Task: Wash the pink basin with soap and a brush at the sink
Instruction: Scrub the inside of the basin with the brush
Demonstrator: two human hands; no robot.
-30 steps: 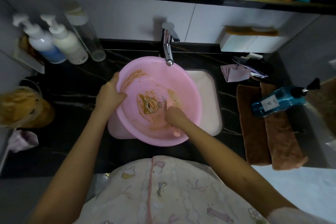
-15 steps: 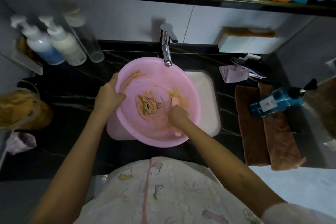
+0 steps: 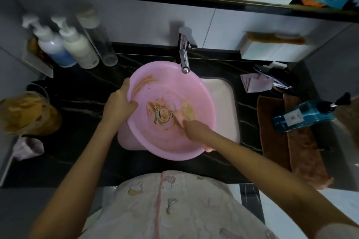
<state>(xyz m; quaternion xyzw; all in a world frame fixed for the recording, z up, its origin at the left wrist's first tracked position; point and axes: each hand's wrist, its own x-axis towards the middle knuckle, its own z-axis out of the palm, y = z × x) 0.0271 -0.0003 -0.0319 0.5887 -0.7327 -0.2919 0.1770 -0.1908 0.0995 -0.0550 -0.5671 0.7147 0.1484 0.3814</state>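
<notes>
The pink basin (image 3: 171, 87) sits tilted over the white sink (image 3: 221, 103), just under the chrome faucet (image 3: 184, 58). Orange-brown smears mark its inner wall and the cartoon print on its bottom. My left hand (image 3: 120, 103) grips the basin's left rim, thumb inside. My right hand (image 3: 194, 128) is inside the basin and holds a pink brush (image 3: 186, 111). The brush's soiled head presses on the bottom to the right of the print. The handle's end pokes out under my wrist at the near rim.
Two pump bottles (image 3: 52, 48) and a clear bottle (image 3: 101, 44) stand at the back left, with a yellowish jar (image 3: 25, 112) on the left. On the right lie brown towels (image 3: 275, 134), a blue bottle (image 3: 303, 115) and a pink cloth (image 3: 255, 83).
My right hand has slid the brush from the bottom's near middle out to the right of the print. My left hand stays on the rim.
</notes>
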